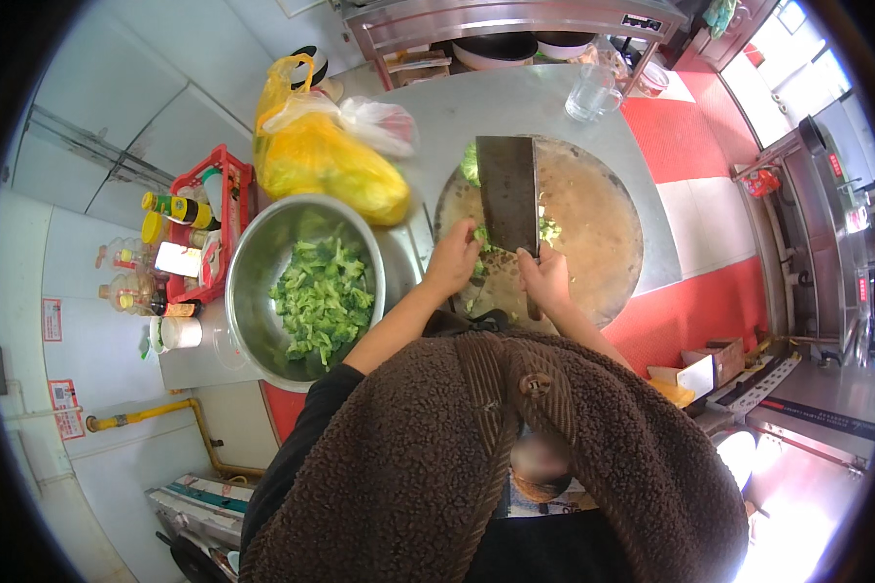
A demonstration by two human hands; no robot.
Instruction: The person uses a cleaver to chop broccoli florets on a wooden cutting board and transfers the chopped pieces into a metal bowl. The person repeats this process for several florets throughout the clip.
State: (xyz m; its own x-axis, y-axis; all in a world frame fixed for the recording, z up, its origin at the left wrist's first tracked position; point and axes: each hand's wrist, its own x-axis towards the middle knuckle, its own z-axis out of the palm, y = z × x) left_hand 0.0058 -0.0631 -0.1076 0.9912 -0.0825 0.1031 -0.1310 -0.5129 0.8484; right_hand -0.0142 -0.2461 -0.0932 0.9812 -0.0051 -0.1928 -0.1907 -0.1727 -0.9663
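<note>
My right hand (545, 273) grips the handle of a wide, dark cleaver (507, 191), its blade pointing away from me over a round wooden chopping board (598, 218). On the blade's left side, my left hand (453, 256) has its fingertips at small green broccoli pieces (481, 235); whether it grips any is hard to tell. A larger broccoli piece (470, 165) lies near the board's far left edge, partly behind the blade. Small pale-green bits (549, 228) lie just right of the blade. Cut broccoli florets (324, 295) fill part of a large steel bowl (235, 291) to the left.
A yellow plastic bag (328, 167) and a white bag (380, 125) stand beyond the bowl. A red basket (222, 164) with bottles is at far left. A glass jug (590, 93) stands beyond the board on the metal table (452, 106). A metal shelf unit (510, 18) stands behind.
</note>
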